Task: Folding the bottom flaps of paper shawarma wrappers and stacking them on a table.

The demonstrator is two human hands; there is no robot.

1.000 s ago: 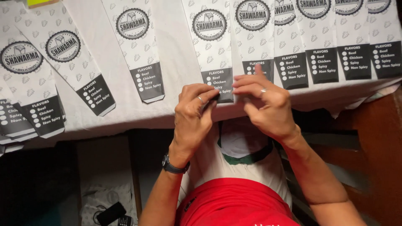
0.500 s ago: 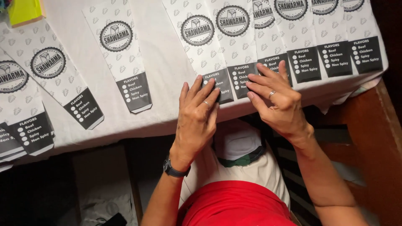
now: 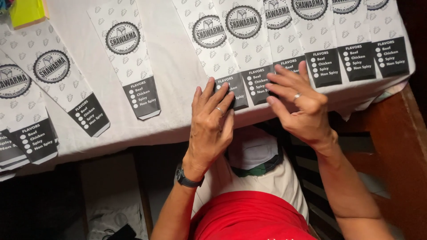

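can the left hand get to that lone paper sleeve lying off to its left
Probably yes. The left hand rests on a sleeve at the table edge, and only bare white tablecloth lies between it and the lone sleeve.

Food-packaging work table point(image 3: 178, 89): rows of printed paper sleeves point(image 3: 129, 58).

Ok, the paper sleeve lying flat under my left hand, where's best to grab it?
Take the paper sleeve by its dark bottom end, coming from the table edge nearest you. It lies flat and overlaps its neighbour, but that end, under the left hand, sits at the edge.
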